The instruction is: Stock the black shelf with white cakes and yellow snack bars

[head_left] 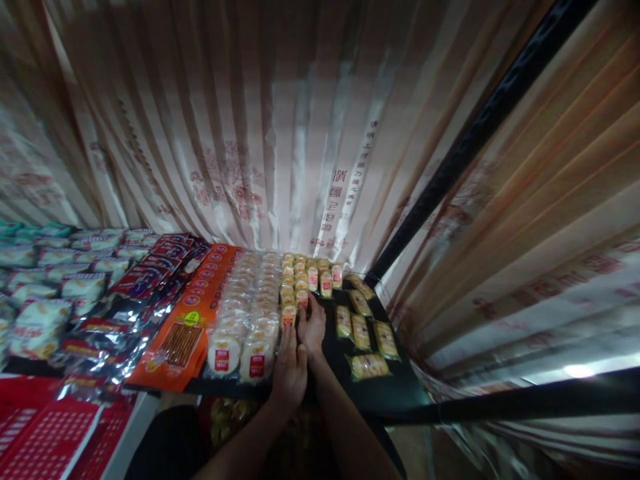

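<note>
Small yellow packets with red labels (289,315) stand in short rows on the dark table. My left hand (290,373) lies with its fingers stretched out flat, the tips at the front packet of the left row. Just right of it, my right hand (313,327) has its fingers apart and slightly bent, the tips against the side of the neighbouring row. Neither hand has a packet lifted. Left of the hands are two rows of clear-wrapped round white cakes (257,363). Several loose yellow-wrapped bars (361,332) lie to the right.
Orange snack packs (183,343), dark shiny packs (150,267) and white bags (40,327) fill the left side. A red basket (55,440) stands at lower left. Printed curtains (300,133) hang behind, and a black pole (450,173) slants up from the table's right end.
</note>
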The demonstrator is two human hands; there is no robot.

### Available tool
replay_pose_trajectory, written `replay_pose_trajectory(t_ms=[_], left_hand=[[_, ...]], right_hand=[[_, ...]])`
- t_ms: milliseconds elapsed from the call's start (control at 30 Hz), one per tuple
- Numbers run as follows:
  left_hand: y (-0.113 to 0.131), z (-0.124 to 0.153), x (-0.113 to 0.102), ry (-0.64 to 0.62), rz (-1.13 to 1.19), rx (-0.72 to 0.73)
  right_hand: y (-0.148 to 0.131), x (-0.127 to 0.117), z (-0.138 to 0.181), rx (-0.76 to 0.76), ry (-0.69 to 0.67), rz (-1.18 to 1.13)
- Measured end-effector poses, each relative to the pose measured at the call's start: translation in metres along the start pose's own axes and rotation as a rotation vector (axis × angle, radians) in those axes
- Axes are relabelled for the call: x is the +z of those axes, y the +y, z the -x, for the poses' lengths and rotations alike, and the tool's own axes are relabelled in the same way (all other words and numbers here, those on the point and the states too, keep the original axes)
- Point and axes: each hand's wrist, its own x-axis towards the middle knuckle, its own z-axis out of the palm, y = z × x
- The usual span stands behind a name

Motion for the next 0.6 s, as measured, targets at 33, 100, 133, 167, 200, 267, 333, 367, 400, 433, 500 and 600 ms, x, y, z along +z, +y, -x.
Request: replay_pose_trajectory(t_ms=[33, 100, 133, 167, 200, 267, 333, 367, 400, 433, 500, 600], left_hand=[[-0.0001, -0.0002, 0.0002, -0.001, 0.001, 0.002], [-0.0001, -0.0005, 0.0003, -0.002, 0.003, 0.007], [0.0001, -0.0005, 0.0001, -0.003, 0.004, 0.009], [0.0004, -0.0006, -0.0004, -0.006, 0.002, 0.01], [0.0009, -0.0006, -0.0009, -0.011, -0.003, 0.009], [0.0018, -0.0006, -0.002, -0.019, -0.011, 0.014], [0.0021, -0.0004, -0.0025, -0.02, -0.011, 0.014], [0.0018, -0.0003, -0.0022, -0.017, -0.008, 0.014], [0.0012, -0.0003, -0.0016, -0.013, -0.005, 0.013], [0.0002, -0.0003, -0.0008, -0.008, -0.002, 0.012], [-0.0024, -0.0005, 0.0014, 0.008, 0.002, 0.013], [-0.0068, -0.0012, 0.0044, 0.026, 0.01, 0.019]], right_hand=[[-0.0001, 0.0006, 0.0003, 0.004, -0.005, 0.001], [0.0001, 0.0017, 0.0008, 0.023, -0.005, -0.001], [0.0003, 0.0023, 0.001, 0.032, 0.0, -0.005], [0.0005, 0.0028, 0.0011, 0.037, 0.005, -0.01], [0.0006, 0.0033, 0.0011, 0.039, 0.006, -0.017], [0.0008, 0.0041, 0.001, 0.037, -0.012, -0.035], [0.0009, 0.004, 0.0005, 0.046, -0.043, -0.05], [0.0011, 0.0036, 0.0002, 0.053, -0.054, -0.054], [0.0015, 0.003, -0.0003, 0.057, -0.06, -0.051], [0.002, 0.0023, -0.001, 0.055, -0.058, -0.044], [0.0032, 0.0012, -0.0031, 0.036, -0.04, -0.034], [0.004, 0.0029, -0.0087, 0.009, -0.017, -0.061]])
